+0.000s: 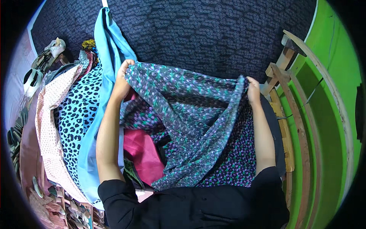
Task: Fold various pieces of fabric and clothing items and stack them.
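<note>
A length of dark fabric [198, 110] with small purple and green flowers is stretched between my two hands. My left hand [125, 72] is closed on its upper left corner, next to a hanging light blue cloth [110, 42]. The upper right edge is gripped by my right hand [252, 88]. From that taut top edge the fabric sags in folds toward my body. More of the same print spreads beneath it on the right. A bright pink cloth [143, 156] shows below my left forearm.
To the left hang a leopard-print blue cloth [78, 118] and a pale dotted cloth [49, 126]. Several shoes [34, 78] lie beyond them. A dark patterned cloth [213, 34] fills the far side. On the right, a wooden rack [297, 110] stands against a green wall [335, 49].
</note>
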{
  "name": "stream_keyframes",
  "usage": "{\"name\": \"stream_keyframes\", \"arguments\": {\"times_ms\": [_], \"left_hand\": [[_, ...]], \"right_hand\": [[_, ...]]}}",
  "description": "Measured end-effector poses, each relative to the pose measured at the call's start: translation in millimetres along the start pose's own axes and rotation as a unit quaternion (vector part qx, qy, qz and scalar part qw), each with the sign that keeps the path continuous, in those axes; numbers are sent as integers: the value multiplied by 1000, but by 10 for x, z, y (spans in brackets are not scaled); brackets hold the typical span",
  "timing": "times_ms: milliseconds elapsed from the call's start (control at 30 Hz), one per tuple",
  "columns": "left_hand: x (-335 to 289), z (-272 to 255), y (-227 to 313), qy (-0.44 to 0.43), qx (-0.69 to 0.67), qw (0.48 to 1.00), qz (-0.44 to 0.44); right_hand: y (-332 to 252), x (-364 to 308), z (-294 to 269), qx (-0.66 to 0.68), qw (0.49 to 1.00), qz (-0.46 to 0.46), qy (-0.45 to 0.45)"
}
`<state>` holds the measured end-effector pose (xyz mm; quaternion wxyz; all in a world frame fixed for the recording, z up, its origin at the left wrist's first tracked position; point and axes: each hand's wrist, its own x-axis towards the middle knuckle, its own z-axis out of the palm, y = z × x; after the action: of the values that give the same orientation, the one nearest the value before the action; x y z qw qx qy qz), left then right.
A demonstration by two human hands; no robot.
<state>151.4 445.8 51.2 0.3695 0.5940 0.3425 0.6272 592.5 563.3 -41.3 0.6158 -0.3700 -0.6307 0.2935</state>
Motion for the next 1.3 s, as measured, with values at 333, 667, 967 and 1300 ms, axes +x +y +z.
{"name": "stream_keyframes", "arguments": {"times_ms": [333,667,967,1300], "left_hand": [[153,-335,324,196,321,924,64],[141,2269,299,-193,-50,973,-120],[355,2067,290,-107,-151,963,-196],[258,1792,687,-78,-171,971,-150]], "right_hand": [[-768,14,-400,164,979,13,-124],[-1707,181,593,-40,967,-146,-205],[-1743,437,276,182,926,-30,-330],[-1208,444,449,-3,787,296,-541]]}}
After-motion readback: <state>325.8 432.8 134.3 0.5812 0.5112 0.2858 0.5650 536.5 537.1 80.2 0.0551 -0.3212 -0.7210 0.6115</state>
